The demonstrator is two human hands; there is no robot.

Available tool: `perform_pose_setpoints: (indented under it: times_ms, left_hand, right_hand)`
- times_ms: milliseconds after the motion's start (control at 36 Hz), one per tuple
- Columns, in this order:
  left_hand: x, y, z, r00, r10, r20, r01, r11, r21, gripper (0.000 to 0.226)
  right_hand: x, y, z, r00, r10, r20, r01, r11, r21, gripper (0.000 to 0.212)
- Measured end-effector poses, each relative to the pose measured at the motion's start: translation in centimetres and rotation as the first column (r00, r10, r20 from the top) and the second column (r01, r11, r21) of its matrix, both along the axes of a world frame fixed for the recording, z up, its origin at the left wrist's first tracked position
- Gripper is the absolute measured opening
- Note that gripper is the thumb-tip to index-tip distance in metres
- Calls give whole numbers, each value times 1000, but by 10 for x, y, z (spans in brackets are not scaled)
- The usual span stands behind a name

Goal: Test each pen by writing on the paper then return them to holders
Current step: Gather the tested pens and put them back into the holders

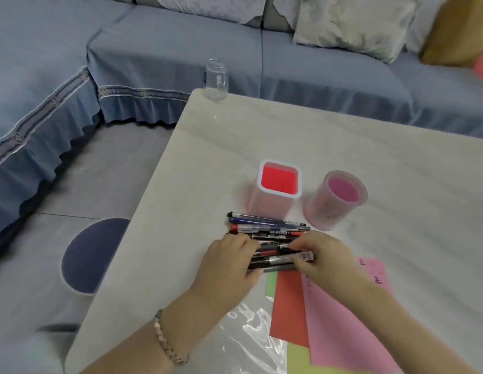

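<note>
1. The pens (264,228) lie in a loose sideways pile at centre frame, just below the square holder (262,205) and the round holder (320,213). No pens show inside either holder.
2. The left hand (229,263) curls its fingers round the pile's left ends. The right hand (325,255) curls over the right ends and seems to pinch a grey-barrelled pen.
3. The pink paper (343,319), at lower right, bears a few written marks.
4. Risk: pulling one pen free could drag its neighbours along, and these could roll toward the table (262,130) edge at left.
5. Risk: a careless upward sweep could tip the light holders, since they stand so near the pile.
</note>
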State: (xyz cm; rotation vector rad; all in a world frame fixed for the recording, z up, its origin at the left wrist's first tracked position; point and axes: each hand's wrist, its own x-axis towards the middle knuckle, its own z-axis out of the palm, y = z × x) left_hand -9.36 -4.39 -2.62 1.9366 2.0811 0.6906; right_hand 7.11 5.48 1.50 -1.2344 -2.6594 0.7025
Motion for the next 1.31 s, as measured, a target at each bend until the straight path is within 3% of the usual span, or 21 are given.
perform_pose_setpoints:
  times_ms: [111,222,528,694,750,806,889,944,1000,1083,1139,1222,1306]
  left_hand:
    - [7,5,-11,998,1,-64,-7,996,-84,35]
    - [12,7,-13,999,46,14,-43,986,-159,47]
    - [15,19,-9,997,74,-19,-76,943,-324,45]
    - [19,12,-14,994,103,27,-94,969,-227,37]
    - [19,10,-15,986,120,113,-103,984,-146,33]
    - [21,11,-6,903,195,383,-179,981,-77,28]
    - [29,16,22,543,234,806,-267,959,-98,21]
    - [36,20,40,286,188,939,-210,969,-130,21]
    - [43,23,56,141,121,983,-57,992,-114,26]
    - [59,24,71,109,75,991,94,992,-86,37]
    - [66,25,78,126,100,987,94,989,-112,37]
    - [72,27,82,146,91,985,67,993,-102,22]
    - [75,27,84,159,78,984,47,995,-87,22]
  right_hand:
    - [1,4,-20,952,216,215,-265,936,231,41]
    - [-3,10,-28,928,245,280,-326,898,295,56]
    - [-12,16,-24,790,326,519,-441,891,111,48]
    - [-6,15,-27,796,350,494,-453,886,103,35]
    - [0,15,-27,834,341,434,-431,894,126,33]
    - [8,16,-24,908,320,271,-360,926,111,26]
    - [17,11,-10,981,168,-96,-177,980,-95,12]
    - [19,4,2,954,28,-300,-125,943,-310,10]
    - [20,-3,14,891,-54,-450,-193,852,-486,15]
    - [21,-15,28,813,-174,-555,-335,640,-692,24]
    - [22,-21,35,799,-231,-555,-355,564,-746,34]
    - [25,-23,42,802,-274,-532,-278,616,-737,46]
    - [26,-25,45,809,-336,-483,-170,653,-738,48]
